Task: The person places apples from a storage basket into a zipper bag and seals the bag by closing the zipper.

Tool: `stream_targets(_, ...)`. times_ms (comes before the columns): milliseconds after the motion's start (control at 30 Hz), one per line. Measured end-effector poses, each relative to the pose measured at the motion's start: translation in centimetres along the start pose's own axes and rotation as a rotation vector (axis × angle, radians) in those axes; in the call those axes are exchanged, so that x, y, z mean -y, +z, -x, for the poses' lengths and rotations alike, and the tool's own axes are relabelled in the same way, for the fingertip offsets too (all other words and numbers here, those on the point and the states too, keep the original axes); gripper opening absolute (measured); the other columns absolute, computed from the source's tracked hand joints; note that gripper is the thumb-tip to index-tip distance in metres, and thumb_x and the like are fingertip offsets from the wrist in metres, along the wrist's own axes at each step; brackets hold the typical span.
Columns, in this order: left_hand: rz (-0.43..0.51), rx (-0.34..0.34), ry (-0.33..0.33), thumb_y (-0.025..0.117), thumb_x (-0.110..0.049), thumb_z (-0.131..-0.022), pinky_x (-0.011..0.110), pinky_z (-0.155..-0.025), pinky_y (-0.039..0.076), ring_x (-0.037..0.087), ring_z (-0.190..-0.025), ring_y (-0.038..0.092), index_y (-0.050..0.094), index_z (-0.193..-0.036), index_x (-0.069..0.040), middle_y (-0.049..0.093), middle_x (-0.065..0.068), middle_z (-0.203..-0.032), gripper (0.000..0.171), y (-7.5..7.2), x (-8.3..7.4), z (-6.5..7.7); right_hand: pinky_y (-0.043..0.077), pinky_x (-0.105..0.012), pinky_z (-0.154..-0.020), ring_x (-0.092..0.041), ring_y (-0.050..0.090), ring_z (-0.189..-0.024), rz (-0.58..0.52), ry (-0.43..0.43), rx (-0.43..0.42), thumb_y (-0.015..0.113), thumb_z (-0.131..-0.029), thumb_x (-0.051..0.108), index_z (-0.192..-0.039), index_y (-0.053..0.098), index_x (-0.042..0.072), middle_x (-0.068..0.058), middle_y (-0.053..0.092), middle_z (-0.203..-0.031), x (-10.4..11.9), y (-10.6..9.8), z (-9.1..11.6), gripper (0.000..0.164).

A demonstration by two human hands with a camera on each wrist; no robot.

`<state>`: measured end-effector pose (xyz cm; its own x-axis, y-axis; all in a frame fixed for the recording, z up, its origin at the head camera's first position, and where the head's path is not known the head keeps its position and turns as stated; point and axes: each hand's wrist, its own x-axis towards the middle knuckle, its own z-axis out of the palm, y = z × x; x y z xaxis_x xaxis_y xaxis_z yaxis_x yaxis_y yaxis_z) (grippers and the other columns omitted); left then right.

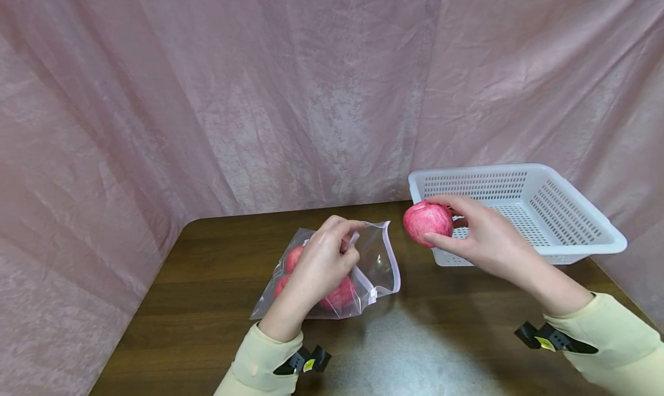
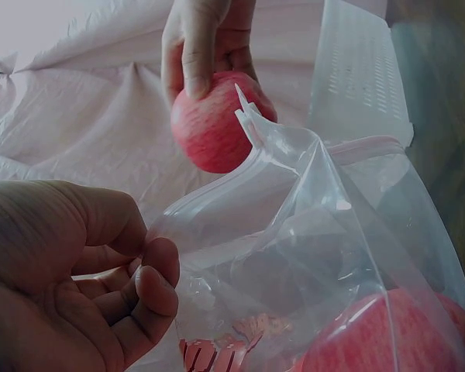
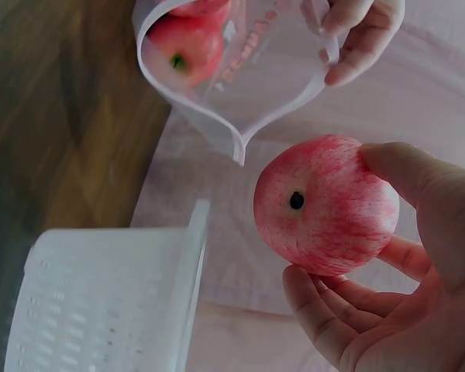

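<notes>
My right hand (image 1: 482, 234) holds a red apple (image 1: 428, 223) between thumb and fingers, in the air at the front left corner of the white basket. With thumb and fingertips, my left hand (image 1: 324, 260) pinches the upper edge of a clear zip bag (image 2: 287, 217). The bag lies on the table, its mouth held apart and facing right, towards the apple; a white slider sits at its lower edge. Several red apples (image 1: 339, 295) are inside, partly hidden by my left hand and forearm. In the right wrist view, the held apple (image 3: 325, 205) shows a dark spot at one end.
The white perforated plastic basket (image 1: 581, 249) stands at the back right of the brown wooden table (image 1: 207, 281). Behind the table hangs a pink curtain (image 1: 311, 96). Both wrists carry black straps over pale yellow sleeves (image 1: 267, 358).
</notes>
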<state>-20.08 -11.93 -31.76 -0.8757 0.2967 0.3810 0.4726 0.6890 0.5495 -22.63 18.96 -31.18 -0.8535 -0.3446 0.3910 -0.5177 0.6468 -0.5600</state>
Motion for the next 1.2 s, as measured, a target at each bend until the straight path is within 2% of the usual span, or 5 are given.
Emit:
stream_targets(400,0.003,0.005,-0.01,0.07,0.005,-0.091,0.032,-0.076,0.052,0.016,-0.085,0.058,0.077,-0.134,-0.009,0.066,0.003,-0.116,0.045,0.0,0.0,0.0,0.063,-0.051,-0.091,-0.027,0.073,-0.113,-0.066,-0.045,-0.016,0.097,-0.087,0.028,-0.144,0.07,0.012,-0.008,0.072,-0.137,1.5,2.0,0.3,0.066)
stream_targets(767,0.012,0.011,-0.013,0.071,0.005,-0.092,0.032,-0.075,0.052,0.015,-0.084,0.058,0.077,-0.134,-0.008,0.067,0.003,-0.117,0.045,-0.1,-0.1,-0.1,0.064,-0.047,-0.091,-0.022,0.07,-0.115,-0.096,-0.043,0.028,0.098,-0.086,0.029,-0.145,0.069,0.015,-0.004,0.071,-0.137,2.1,3.9,0.5,0.068)
stream_targets(1000,0.014,0.017,-0.019,0.073,0.005,-0.093,0.031,-0.075,0.053,0.015,-0.083,0.058,0.076,-0.135,-0.008,0.066,0.003,-0.116,0.044,-0.2,-0.1,0.0,0.064,-0.044,-0.09,-0.018,0.072,-0.11,-0.11,-0.107,0.037,0.1,-0.083,0.023,-0.143,0.07,0.015,-0.001,0.071,-0.134,2.6,5.3,0.6,0.068)
stream_targets(1200,0.011,0.009,0.0,0.072,0.006,-0.09,0.032,-0.074,0.051,0.015,-0.082,0.057,0.077,-0.133,-0.008,0.066,0.003,-0.115,0.045,-0.2,-0.1,0.1,0.062,-0.049,-0.091,-0.022,0.071,-0.117,-0.058,-0.18,0.014,0.099,-0.085,0.025,-0.142,0.07,0.015,-0.001,0.072,-0.134,2.8,6.5,0.7,0.065)
